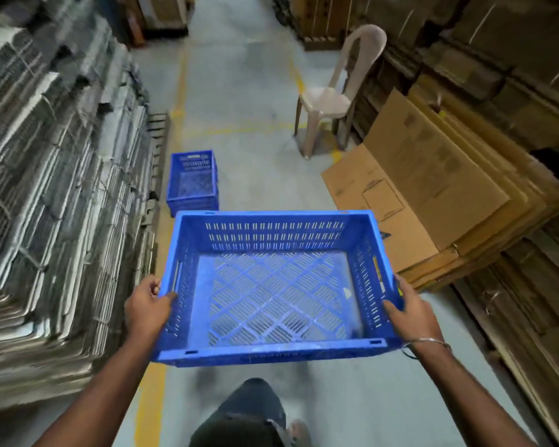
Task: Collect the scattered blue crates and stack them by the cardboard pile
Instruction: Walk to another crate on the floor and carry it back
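Now, crate [273,285]: I carry it level at the lower middle of the frame, empty, open side up, so I can see over its rim to where it goes.
Left hand [147,306]: closed on the crate's left short wall, thumb over the rim, fingers wrapped outside by the handle slot; I judge this keeps the load from tipping.
Right hand [412,309]: clamped on the right short wall the same way, thumb inside, a bangle [428,342] at the wrist.
Stack [192,182]: blue crates already nested on the floor at centre left, just beside the grey cardboard pile [46,195], clear of the walkway; I cannot count them.
Aisle: grey floor [239,101] with yellow lines, the route ahead open.
Chair [331,88]: upper right, well apart from my path.
Brown sheets [433,188]: at right, near the crate's far corner.
Next: I judge I must walk on and lower this crate squarely onto the stack.
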Demonstrator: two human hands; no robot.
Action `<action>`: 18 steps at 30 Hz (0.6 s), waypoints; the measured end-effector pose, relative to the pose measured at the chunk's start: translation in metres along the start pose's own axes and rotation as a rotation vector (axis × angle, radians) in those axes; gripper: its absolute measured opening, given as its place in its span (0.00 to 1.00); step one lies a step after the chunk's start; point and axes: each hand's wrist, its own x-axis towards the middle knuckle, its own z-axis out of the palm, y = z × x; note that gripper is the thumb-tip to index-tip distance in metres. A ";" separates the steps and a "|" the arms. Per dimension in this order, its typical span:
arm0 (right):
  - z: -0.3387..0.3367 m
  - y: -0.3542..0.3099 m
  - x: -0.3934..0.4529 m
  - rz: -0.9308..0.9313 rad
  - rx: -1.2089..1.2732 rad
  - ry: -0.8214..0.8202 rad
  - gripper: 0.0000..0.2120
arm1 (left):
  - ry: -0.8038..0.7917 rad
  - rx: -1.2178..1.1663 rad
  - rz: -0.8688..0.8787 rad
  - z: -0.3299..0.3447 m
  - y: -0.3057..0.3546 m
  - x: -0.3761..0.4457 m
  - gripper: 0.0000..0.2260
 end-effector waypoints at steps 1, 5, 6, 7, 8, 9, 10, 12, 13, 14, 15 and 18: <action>0.002 -0.017 0.031 -0.030 -0.002 -0.010 0.31 | 0.015 -0.003 -0.005 0.005 0.005 0.021 0.12; 0.021 -0.082 0.148 -0.089 -0.054 -0.047 0.31 | 0.073 -0.035 -0.063 0.032 0.033 0.108 0.11; 0.027 -0.098 0.175 -0.090 -0.065 -0.062 0.31 | 0.084 -0.047 -0.080 0.039 0.041 0.129 0.11; 0.032 -0.114 0.201 -0.096 -0.074 -0.070 0.31 | 0.092 -0.052 -0.098 0.045 0.050 0.149 0.11; 0.037 -0.131 0.227 -0.104 -0.077 -0.076 0.31 | 0.098 -0.046 -0.113 0.051 0.059 0.170 0.10; 0.040 -0.147 0.251 -0.102 -0.071 -0.091 0.31 | 0.094 -0.035 -0.126 0.057 0.067 0.189 0.10; 0.042 -0.162 0.274 -0.097 -0.055 -0.108 0.31 | 0.087 -0.037 -0.140 0.062 0.076 0.207 0.10; 0.045 -0.195 0.323 -0.101 -0.026 -0.140 0.31 | 0.094 -0.044 -0.140 0.071 0.098 0.246 0.11; 0.046 -0.211 0.346 -0.097 -0.025 -0.160 0.31 | 0.103 -0.031 -0.146 0.075 0.110 0.265 0.11; 0.048 -0.225 0.370 -0.099 -0.029 -0.176 0.31 | 0.122 -0.022 -0.162 0.080 0.121 0.285 0.10; 0.050 -0.238 0.392 -0.102 -0.034 -0.189 0.30 | 0.141 -0.022 -0.173 0.086 0.132 0.304 0.10; 0.059 -0.277 0.462 -0.103 -0.051 -0.223 0.28 | 0.175 -0.039 -0.181 0.106 0.158 0.361 0.12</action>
